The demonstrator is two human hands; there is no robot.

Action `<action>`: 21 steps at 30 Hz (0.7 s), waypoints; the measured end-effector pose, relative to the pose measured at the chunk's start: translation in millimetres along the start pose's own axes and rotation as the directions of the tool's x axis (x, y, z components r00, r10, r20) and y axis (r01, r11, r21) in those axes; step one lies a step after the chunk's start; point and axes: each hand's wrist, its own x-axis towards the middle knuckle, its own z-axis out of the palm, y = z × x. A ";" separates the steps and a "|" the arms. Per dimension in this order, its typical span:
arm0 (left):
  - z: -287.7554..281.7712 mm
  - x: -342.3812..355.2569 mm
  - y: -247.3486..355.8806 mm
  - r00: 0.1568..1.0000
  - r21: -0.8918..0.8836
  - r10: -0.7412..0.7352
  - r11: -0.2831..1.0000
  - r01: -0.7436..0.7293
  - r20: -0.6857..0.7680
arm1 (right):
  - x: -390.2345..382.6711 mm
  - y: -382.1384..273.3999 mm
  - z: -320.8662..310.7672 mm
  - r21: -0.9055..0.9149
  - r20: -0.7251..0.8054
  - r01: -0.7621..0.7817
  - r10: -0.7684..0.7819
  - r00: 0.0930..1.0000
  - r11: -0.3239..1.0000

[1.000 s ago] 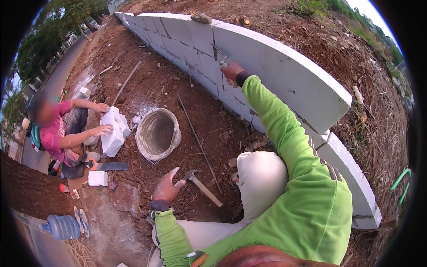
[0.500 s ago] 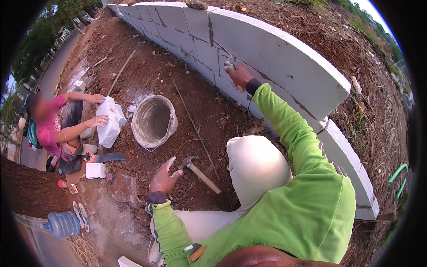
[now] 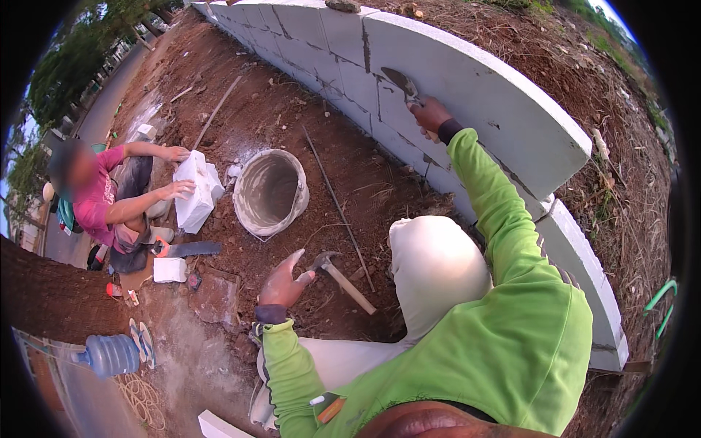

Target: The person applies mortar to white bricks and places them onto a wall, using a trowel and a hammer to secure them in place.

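Observation:
My right hand (image 3: 432,118) is closed round the handle of a pointed trowel (image 3: 400,79), whose blade lies close against the face of the white block wall (image 3: 504,102). Grey mortar marks the joints between the blocks. Over the soil, my left hand (image 3: 285,281) is held out with its fingers apart and nothing in it. Just beyond that hand, a claw hammer (image 3: 343,283) with a wooden handle lies on the ground. A mortar-smeared bucket (image 3: 272,193) stands farther off, with grey residue on its inner wall.
At the left a person in a pink shirt (image 3: 91,208) sits with both hands on a white block (image 3: 196,201). Near them lie a handsaw (image 3: 191,249) and a small block (image 3: 169,270). A thin rod (image 3: 339,204) crosses the soil; a blue water jug (image 3: 111,355) lies lower left.
My right hand has turned the trowel, so its blade now shows broadside, a little higher on the wall. The whole view has shifted slightly; my left hand stays open.

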 end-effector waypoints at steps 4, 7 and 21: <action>9.7 7.9 -7.3 1.000 -0.016 0.025 1.000 -0.025 0.019 | -72.7 36.3 7.9 0.118 -0.158 0.094 -0.074 0.985 0.989; 9.1 18.6 8.1 0.992 -0.048 -0.053 0.997 0.058 0.112 | -139.2 27.5 20.5 0.268 -0.021 0.064 -0.061 0.998 0.961; 85.7 94.5 122.1 0.968 -0.960 0.149 0.164 -0.226 -0.203 | -183.0 -10.1 98.4 0.269 0.290 0.657 -0.710 0.642 0.704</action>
